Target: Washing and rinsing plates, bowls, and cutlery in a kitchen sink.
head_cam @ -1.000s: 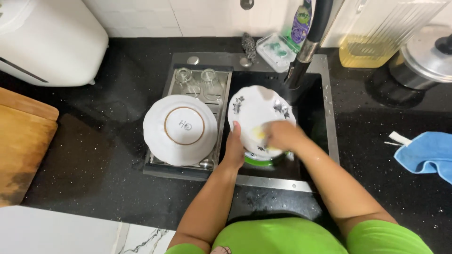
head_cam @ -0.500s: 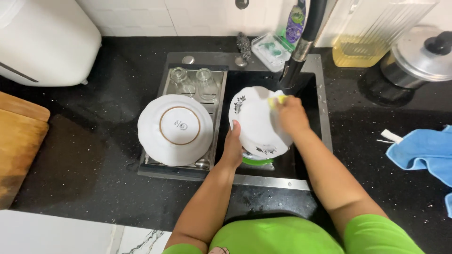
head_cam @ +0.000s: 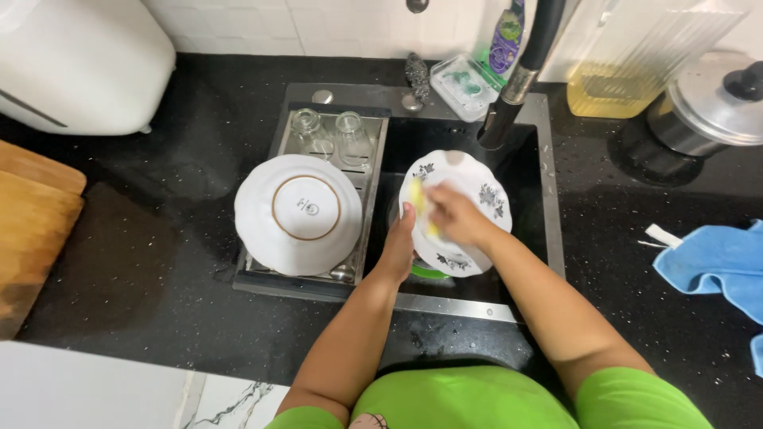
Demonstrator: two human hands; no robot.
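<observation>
A white floral plate (head_cam: pixel 461 208) is held tilted over the black sink (head_cam: pixel 548 199), just beyond both hands. The left hand (head_cam: pixel 400 246) grips its near-left rim; the right hand (head_cam: pixel 455 216), closed around a yellow sponge (head_cam: pixel 421 208) (partly hidden), presses on the plate's face.

Upturned plate (head_cam: pixel 298 213) on rack (head_cam: pixel 314 274), left of sink (head_cam: pixel 548 183).

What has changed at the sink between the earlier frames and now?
The right hand with the yellow sponge has swept across the floral plate: from its lower middle, up to the top edge, now down to the left side. The left hand keeps its grip on the plate's lower left rim. The upturned plate in the rack and the blue cloth stayed put.
</observation>
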